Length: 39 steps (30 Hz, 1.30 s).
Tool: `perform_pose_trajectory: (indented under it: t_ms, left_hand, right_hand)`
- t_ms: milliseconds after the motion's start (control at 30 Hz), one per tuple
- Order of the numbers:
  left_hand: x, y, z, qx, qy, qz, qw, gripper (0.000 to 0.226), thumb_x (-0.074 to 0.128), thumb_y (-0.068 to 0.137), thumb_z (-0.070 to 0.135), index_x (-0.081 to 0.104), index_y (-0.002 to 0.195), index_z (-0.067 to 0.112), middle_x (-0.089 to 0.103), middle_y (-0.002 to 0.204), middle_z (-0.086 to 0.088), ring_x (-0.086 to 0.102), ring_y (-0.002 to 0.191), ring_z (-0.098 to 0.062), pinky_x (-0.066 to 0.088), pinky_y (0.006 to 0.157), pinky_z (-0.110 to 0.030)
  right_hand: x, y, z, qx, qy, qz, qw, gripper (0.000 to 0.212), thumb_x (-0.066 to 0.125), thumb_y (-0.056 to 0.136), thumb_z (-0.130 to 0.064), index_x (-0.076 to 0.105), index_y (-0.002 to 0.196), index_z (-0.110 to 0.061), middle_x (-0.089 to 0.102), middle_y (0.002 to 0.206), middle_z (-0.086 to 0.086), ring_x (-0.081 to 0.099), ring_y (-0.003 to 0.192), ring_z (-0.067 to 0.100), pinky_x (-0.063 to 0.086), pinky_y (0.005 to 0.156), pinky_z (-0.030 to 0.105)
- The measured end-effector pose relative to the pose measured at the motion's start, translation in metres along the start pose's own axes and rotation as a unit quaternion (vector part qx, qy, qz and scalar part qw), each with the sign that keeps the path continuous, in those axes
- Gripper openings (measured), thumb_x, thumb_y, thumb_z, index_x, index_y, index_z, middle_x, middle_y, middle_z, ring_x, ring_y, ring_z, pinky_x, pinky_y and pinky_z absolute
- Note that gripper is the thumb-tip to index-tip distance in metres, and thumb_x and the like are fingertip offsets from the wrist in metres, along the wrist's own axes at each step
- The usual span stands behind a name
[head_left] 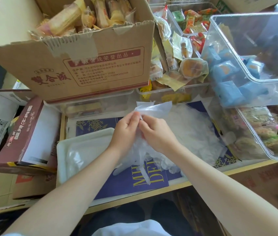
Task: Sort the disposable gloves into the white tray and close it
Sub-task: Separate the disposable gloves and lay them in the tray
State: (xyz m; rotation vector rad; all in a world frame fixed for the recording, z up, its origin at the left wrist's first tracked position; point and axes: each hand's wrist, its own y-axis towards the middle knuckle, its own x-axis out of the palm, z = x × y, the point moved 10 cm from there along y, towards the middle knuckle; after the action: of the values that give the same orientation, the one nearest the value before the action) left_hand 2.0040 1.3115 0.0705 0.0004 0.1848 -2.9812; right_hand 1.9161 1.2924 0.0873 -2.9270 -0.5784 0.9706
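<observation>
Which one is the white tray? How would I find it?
Find the big brown cardboard box at the back. Come down to the blue mat; the white tray lies at its left, beside the left hand. Other containers are see-through; it's solid white.

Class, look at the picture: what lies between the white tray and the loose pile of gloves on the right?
In the head view, both hands pinch a glove there, over the dark blue mat.

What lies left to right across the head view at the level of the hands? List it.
Maroon printed carton → white plastic tray → left hand → right hand → loose pile of clear disposable gloves → clear plastic bin of wrapped snacks.
</observation>
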Motion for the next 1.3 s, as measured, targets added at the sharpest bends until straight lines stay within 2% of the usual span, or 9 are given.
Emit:
perform_pose_trajectory:
  t_ms: [133,333,433,533,767,867,1033,1167,1300]
  left_hand:
    - [0.005,-0.003,0.009,0.015,-0.041,-0.047,0.998,0.046,0.059,0.079,0.056,0.065,0.095,0.014,0.069,0.083,0.004,0.064,0.080,-0.010,0.050,0.069,-0.022]
    - [-0.005,0.003,0.025,0.041,0.028,-0.018,0.999,0.018,0.053,0.093,0.013,0.068,0.083,0.016,0.069,0.077,0.014,0.060,0.079,0.002,0.043,0.073,-0.008]
    - [-0.008,0.005,0.036,0.040,0.012,-0.032,0.999,0.025,0.050,0.094,0.013,0.070,0.078,0.017,0.070,0.075,0.014,0.061,0.072,0.003,0.044,0.069,-0.008]
    - [-0.002,0.005,0.043,0.002,-0.078,-0.081,0.994,0.032,0.052,0.088,0.011,0.075,0.068,0.020,0.071,0.068,0.008,0.064,0.060,-0.002,0.048,0.059,-0.014]
    - [0.016,0.006,0.046,-0.057,-0.137,-0.173,0.974,0.023,0.053,0.081,0.021,0.075,0.074,0.019,0.071,0.074,0.001,0.066,0.065,-0.009,0.051,0.064,-0.020]
    - [0.011,0.020,0.016,-0.105,-0.106,-0.139,0.979,0.020,0.054,0.084,0.020,0.073,0.078,0.018,0.070,0.087,-0.004,0.066,0.076,-0.015,0.051,0.080,-0.030]
    - [0.020,0.011,-0.055,-0.235,0.078,-0.194,0.949,0.019,0.044,0.094,0.003,0.057,0.082,0.010,0.059,0.070,-0.001,0.053,0.065,-0.012,0.042,0.060,-0.017]
    - [0.026,0.005,-0.102,-0.253,0.266,-0.207,0.907,0.046,0.064,0.077,0.036,0.056,0.100,-0.003,0.066,0.101,-0.019,0.062,0.090,-0.030,0.047,0.087,-0.049]
    - [0.031,0.008,-0.124,-0.236,0.262,-0.138,0.925,0.018,0.059,0.087,0.010,0.057,0.098,-0.004,0.067,0.099,-0.022,0.059,0.084,-0.022,0.045,0.089,-0.051]
  right_hand:
    - [-0.002,-0.005,-0.006,-0.022,0.044,-0.017,0.999,0.036,0.033,0.074,-0.027,0.064,0.087,-0.012,0.061,0.067,0.000,0.058,0.065,0.020,0.052,0.064,0.039]
    - [-0.043,-0.016,0.000,-0.057,0.053,0.107,0.991,0.008,0.058,0.080,-0.012,0.057,0.081,-0.021,0.052,0.061,-0.006,0.047,0.056,0.010,0.041,0.057,0.030]
    - [-0.083,-0.018,0.023,-0.039,0.071,0.217,0.973,0.046,0.077,0.073,-0.019,0.044,0.106,-0.023,0.051,0.102,-0.002,0.049,0.095,0.014,0.039,0.085,0.021]
    - [-0.082,-0.004,0.047,0.021,0.218,0.115,0.969,0.103,0.078,0.063,-0.031,0.014,0.143,-0.031,0.026,0.146,-0.006,0.030,0.132,0.007,0.032,0.102,0.019]
    - [-0.070,-0.002,0.036,-0.009,0.356,-0.167,0.919,0.040,0.083,0.057,-0.048,0.076,0.089,-0.024,0.073,0.086,-0.006,0.068,0.079,0.007,0.051,0.071,0.019]
    - [-0.070,0.002,0.056,0.035,0.338,-0.172,0.925,0.020,0.068,0.081,-0.015,0.074,0.062,-0.017,0.067,0.061,-0.007,0.062,0.058,0.000,0.047,0.057,0.010]
    - [-0.055,-0.001,0.135,0.189,0.256,-0.137,0.938,0.006,0.062,0.087,-0.007,0.066,0.083,-0.006,0.064,0.068,0.001,0.058,0.064,0.012,0.049,0.064,0.021]
    - [-0.049,-0.005,0.182,0.261,0.305,-0.078,0.913,0.023,0.061,0.082,0.009,0.058,0.098,-0.007,0.059,0.088,0.008,0.060,0.081,0.020,0.053,0.073,0.025]
    - [-0.044,-0.007,0.200,0.262,0.294,-0.130,0.910,0.042,0.055,0.083,0.014,0.051,0.117,-0.009,0.061,0.103,0.005,0.061,0.092,0.018,0.049,0.084,0.028]
